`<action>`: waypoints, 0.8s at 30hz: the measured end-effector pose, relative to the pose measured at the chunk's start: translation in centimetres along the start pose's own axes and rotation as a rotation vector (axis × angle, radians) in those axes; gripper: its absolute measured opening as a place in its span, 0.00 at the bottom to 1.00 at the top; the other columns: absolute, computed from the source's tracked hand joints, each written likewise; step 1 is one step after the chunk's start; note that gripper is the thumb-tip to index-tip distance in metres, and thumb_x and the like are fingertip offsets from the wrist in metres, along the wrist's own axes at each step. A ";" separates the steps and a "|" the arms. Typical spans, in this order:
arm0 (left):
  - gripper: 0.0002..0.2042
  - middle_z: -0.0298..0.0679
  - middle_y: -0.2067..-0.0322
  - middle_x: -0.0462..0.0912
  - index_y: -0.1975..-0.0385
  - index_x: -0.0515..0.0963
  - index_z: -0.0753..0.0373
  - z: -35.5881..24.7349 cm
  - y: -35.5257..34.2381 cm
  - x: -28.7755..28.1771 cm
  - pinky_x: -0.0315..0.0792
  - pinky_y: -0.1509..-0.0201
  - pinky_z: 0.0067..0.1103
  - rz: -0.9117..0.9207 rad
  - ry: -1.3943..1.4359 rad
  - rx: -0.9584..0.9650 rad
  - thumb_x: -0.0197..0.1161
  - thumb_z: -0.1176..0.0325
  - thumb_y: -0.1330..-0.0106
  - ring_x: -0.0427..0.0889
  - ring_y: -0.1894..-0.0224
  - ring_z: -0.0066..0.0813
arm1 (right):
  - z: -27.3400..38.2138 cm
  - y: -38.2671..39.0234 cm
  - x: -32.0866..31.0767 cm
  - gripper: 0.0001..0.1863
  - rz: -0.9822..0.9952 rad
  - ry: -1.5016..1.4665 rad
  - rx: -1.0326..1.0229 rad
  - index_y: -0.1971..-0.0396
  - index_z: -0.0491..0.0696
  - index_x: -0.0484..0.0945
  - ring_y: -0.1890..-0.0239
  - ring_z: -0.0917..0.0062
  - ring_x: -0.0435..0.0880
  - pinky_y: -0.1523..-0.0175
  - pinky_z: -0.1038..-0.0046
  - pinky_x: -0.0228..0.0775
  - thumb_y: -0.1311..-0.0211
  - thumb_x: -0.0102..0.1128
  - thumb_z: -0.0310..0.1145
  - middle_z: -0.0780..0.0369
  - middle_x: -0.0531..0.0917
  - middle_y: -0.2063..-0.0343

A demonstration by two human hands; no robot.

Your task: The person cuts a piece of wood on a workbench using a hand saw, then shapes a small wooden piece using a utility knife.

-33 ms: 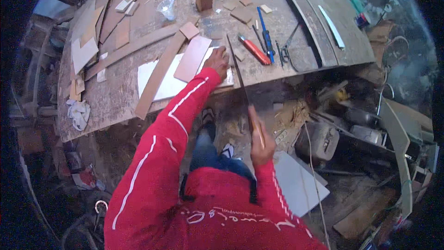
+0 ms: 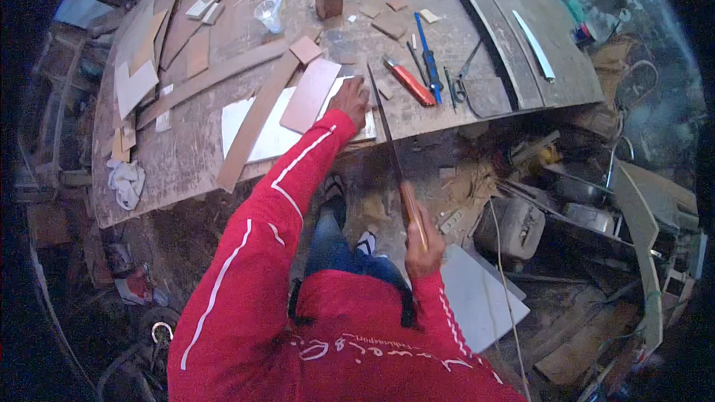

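Observation:
My right hand (image 2: 424,243) is wrapped round the wooden handle of a saw (image 2: 390,136). Its long thin blade, seen nearly edge-on, slants up past the table's front edge to the right of my left hand (image 2: 350,99). That hand presses down with bent fingers at the right end of a white board (image 2: 258,152), which lies by the table edge. Whether a small piece is also under the fingers is hidden. A pinkish flat panel (image 2: 311,95) and a long brown strip (image 2: 259,120) lie across the board, left of my hand.
Right of the blade lie a red-handled cutter (image 2: 410,80), a blue tool (image 2: 428,58) and scissors (image 2: 459,89). A plastic cup (image 2: 268,15) and small wood block (image 2: 328,0) stand farther back. Wood offcuts (image 2: 197,54) lie left. A grey jerrycan (image 2: 512,229) and a pale panel (image 2: 477,298) are below.
My right hand has drawn the saw slightly back toward me and down. My left hand stays in place on the white board.

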State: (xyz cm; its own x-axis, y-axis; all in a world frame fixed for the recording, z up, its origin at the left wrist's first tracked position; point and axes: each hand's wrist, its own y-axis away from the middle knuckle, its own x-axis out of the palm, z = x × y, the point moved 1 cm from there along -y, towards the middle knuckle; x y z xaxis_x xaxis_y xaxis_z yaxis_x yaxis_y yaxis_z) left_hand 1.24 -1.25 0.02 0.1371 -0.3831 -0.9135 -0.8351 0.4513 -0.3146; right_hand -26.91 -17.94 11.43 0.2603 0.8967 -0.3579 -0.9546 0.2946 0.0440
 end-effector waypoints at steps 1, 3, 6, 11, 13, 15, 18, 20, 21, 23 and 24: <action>0.18 0.52 0.43 0.69 0.57 0.75 0.67 0.6 0.6 0.3 0.74 0.46 0.36 -0.003 -0.007 -0.016 0.65 0.65 0.46 0.72 0.46 0.51 | -0.4 1.5 -0.4 0.20 0.017 -0.001 -0.005 0.45 0.40 0.75 0.79 0.83 0.72 0.72 0.79 0.65 0.32 0.50 0.36 0.63 0.80 0.74; 0.17 0.51 0.43 0.67 0.58 0.77 0.70 -0.3 0.7 0.2 0.73 0.43 0.34 0.001 0.035 0.021 0.65 0.69 0.46 0.68 0.42 0.50 | -0.3 3.5 -1.5 0.20 0.015 0.004 -0.072 0.45 0.40 0.75 0.78 0.83 0.71 0.72 0.78 0.63 0.30 0.47 0.35 0.63 0.78 0.76; 0.18 0.51 0.43 0.68 0.58 0.76 0.70 -0.8 -0.6 -0.1 0.73 0.43 0.34 -0.012 -0.006 0.001 0.66 0.68 0.47 0.69 0.42 0.50 | -0.1 -1.4 0.3 0.21 -0.018 0.034 -0.045 0.43 0.41 0.73 0.77 0.81 0.72 0.70 0.77 0.65 0.30 0.46 0.36 0.62 0.79 0.72; 0.16 0.49 0.42 0.68 0.57 0.76 0.66 -0.6 0.6 -0.1 0.74 0.44 0.35 0.083 0.001 -0.040 0.63 0.66 0.44 0.70 0.42 0.50 | -0.9 2.4 -0.8 0.20 -0.051 0.038 -0.312 0.43 0.41 0.73 0.73 0.77 0.73 0.66 0.72 0.68 0.31 0.48 0.33 0.59 0.77 0.73; 0.17 0.49 0.42 0.69 0.56 0.76 0.66 -0.3 -0.3 -0.3 0.74 0.45 0.35 0.028 0.006 -0.019 0.64 0.66 0.45 0.71 0.43 0.50 | -0.8 1.3 -0.4 0.20 -0.051 0.013 -0.159 0.43 0.39 0.72 0.65 0.75 0.79 0.58 0.73 0.71 0.30 0.47 0.33 0.56 0.81 0.67; 0.18 0.51 0.44 0.68 0.59 0.77 0.71 -0.1 -1.1 -0.4 0.72 0.43 0.33 -0.013 0.004 0.011 0.66 0.64 0.45 0.69 0.43 0.49 | 0.0 -1.7 0.7 0.21 0.041 0.047 0.114 0.42 0.38 0.72 0.56 0.76 0.80 0.51 0.76 0.70 0.31 0.47 0.33 0.53 0.81 0.52; 0.19 0.52 0.45 0.69 0.58 0.76 0.71 0.2 0.0 -0.1 0.72 0.43 0.33 0.076 -0.009 -0.005 0.66 0.63 0.45 0.68 0.43 0.50 | 0.6 1.8 -0.9 0.21 0.003 0.067 -0.106 0.43 0.40 0.72 0.58 0.71 0.83 0.54 0.73 0.72 0.31 0.47 0.33 0.53 0.82 0.52; 0.20 0.52 0.45 0.69 0.58 0.76 0.71 0.4 -0.6 -0.2 0.72 0.43 0.33 0.041 -0.019 0.008 0.66 0.63 0.45 0.68 0.43 0.50 | -0.9 1.7 -0.9 0.21 -0.019 0.014 -0.206 0.43 0.42 0.73 0.68 0.78 0.78 0.60 0.75 0.70 0.31 0.47 0.37 0.55 0.83 0.65; 0.20 0.51 0.46 0.69 0.57 0.76 0.71 0.1 -0.3 0.1 0.72 0.43 0.33 0.021 -0.023 0.027 0.66 0.62 0.45 0.68 0.43 0.50 | -1.0 0.9 -0.5 0.21 -0.021 0.016 -0.198 0.43 0.42 0.73 0.68 0.78 0.78 0.60 0.75 0.70 0.31 0.47 0.37 0.55 0.83 0.65; 0.20 0.51 0.46 0.69 0.57 0.76 0.71 -0.1 -0.7 0.1 0.71 0.42 0.33 0.039 -0.036 0.046 0.66 0.62 0.45 0.68 0.43 0.49 | -1.0 -2.1 1.0 0.22 -0.034 0.039 -0.052 0.42 0.44 0.74 0.69 0.79 0.78 0.61 0.76 0.70 0.30 0.44 0.38 0.56 0.84 0.60; 0.20 0.51 0.46 0.69 0.57 0.76 0.71 -0.1 -0.6 0.0 0.70 0.42 0.33 0.062 -0.049 0.037 0.66 0.62 0.45 0.68 0.43 0.49 | -1.8 -1.6 0.4 0.21 -0.011 0.128 -0.069 0.43 0.44 0.75 0.73 0.80 0.77 0.65 0.78 0.69 0.31 0.45 0.37 0.58 0.84 0.62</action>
State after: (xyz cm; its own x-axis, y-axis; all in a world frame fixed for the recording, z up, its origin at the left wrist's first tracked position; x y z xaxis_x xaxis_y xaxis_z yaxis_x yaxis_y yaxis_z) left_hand 1.66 -1.59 0.22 0.1122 -0.3136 -0.9429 -0.8226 0.5031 -0.2652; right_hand -25.53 -18.63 9.55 0.2544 0.8429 -0.4741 -0.9606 0.2770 -0.0229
